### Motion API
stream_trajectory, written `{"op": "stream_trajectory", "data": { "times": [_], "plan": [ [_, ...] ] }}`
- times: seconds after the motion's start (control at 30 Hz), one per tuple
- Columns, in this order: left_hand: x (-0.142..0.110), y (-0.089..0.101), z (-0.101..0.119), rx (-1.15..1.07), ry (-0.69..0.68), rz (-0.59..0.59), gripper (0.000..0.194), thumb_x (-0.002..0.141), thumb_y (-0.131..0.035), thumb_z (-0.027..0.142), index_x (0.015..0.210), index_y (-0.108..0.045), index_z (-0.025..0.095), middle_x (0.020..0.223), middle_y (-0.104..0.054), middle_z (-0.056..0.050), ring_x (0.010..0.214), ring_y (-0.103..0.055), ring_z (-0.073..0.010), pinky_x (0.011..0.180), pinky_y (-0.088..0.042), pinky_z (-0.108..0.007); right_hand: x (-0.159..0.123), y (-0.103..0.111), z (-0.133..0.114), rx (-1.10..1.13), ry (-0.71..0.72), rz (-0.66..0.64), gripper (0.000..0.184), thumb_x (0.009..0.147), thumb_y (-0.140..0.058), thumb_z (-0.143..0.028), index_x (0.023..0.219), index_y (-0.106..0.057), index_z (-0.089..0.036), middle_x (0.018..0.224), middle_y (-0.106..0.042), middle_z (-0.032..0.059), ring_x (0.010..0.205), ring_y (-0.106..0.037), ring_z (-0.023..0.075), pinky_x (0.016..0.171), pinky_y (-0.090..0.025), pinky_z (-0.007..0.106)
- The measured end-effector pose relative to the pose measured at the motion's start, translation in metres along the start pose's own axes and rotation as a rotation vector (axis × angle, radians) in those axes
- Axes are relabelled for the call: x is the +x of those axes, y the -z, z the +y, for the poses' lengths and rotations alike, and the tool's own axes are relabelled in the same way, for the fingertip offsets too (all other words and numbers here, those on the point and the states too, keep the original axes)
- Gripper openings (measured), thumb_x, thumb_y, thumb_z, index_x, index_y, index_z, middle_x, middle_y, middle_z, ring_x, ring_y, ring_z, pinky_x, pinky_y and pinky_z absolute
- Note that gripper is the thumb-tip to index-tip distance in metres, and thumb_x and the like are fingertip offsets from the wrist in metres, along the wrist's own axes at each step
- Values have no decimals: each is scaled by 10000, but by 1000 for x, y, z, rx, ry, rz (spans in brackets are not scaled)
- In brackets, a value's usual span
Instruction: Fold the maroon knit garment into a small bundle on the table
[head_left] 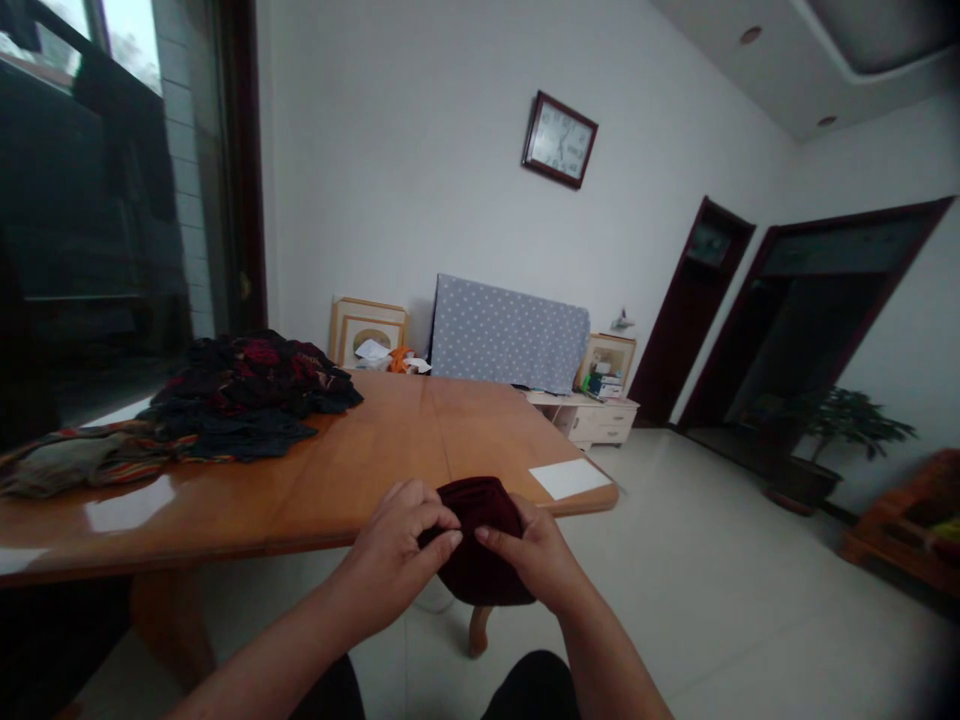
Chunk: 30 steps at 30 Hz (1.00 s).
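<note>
Head view: left hand [394, 560], right hand [536, 555] both pinching maroon cloth [476, 540] — just off table edge [225, 540], open tile floor [697, 560] to right.

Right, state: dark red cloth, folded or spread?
Gathered, not spread: the dark red cloth is bunched between the left hand and right hand.

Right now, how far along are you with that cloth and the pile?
No folded stack shows yet. In hand: a dark red cloth, pinched between your left hand and right hand near the edge of the wooden table. Apparently left: the heap of dark patterned clothes farther along the table.
</note>
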<state>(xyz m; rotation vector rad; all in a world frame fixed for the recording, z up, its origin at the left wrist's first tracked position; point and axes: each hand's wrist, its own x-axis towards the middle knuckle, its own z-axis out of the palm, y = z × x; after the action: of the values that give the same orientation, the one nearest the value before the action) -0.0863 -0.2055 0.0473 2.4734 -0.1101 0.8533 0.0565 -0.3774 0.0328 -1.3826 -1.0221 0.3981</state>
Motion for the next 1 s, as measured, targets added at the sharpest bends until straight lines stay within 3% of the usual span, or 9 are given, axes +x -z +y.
{"op": "stream_trajectory", "data": {
  "times": [0.2, 0.33, 0.5, 0.67, 1.0],
  "plan": [
    [-1, 2, 3, 7, 59, 136, 99, 934, -550, 265, 895, -635, 233, 1127, -579, -60, 1162, -508, -233, 969, -420, -416, -6, -1, -7, -7, -26, -100, 480, 785, -782, -391, 1223, -658, -239, 1075, -717, 35, 1026, -655, 251, 929, -521, 411],
    [-4, 3, 2, -6, 53, 139, 37, 893, -611, 254, 919, -595, 234, 1196, -568, -69, 1228, -492, -237, 998, -427, -422, -8, 0, -10, -1, -30, -124, 488, 792, -776, -396, 1234, -652, -233, 1111, -714, 51, 1034, -656, 255, 944, -518, 427],
    [-9, 7, 1, -7, 37, 157, 329, 788, -741, 281, 1054, -552, 237, 1307, -553, -101, 1269, -489, -263, 1047, -417, -478, -10, 1, -19, 23, -14, -169, 470, 800, -768, -384, 1235, -658, -247, 1178, -702, 57, 1102, -641, 270, 1014, -481, 460],
    [-12, 12, 1, 24, 19, 94, 536, 677, -845, 429, 1089, -565, 232, 1419, -513, -144, 1365, -422, -320, 1100, -368, -552, -11, -1, -21, 2, -19, -193, 478, 791, -776, -375, 1240, -663, -256, 1174, -705, 52, 1114, -639, 279, 1023, -474, 459],
    [-12, 10, -6, 27, 29, 83, 574, 682, -838, 467, 1122, -555, 234, 1431, -507, -147, 1367, -428, -315, 1096, -374, -552, -12, 0, -23, -19, -16, -193, 468, 777, -796, -361, 1215, -674, -254, 1128, -715, 37, 1050, -652, 253, 984, -491, 423]
  ]
}}
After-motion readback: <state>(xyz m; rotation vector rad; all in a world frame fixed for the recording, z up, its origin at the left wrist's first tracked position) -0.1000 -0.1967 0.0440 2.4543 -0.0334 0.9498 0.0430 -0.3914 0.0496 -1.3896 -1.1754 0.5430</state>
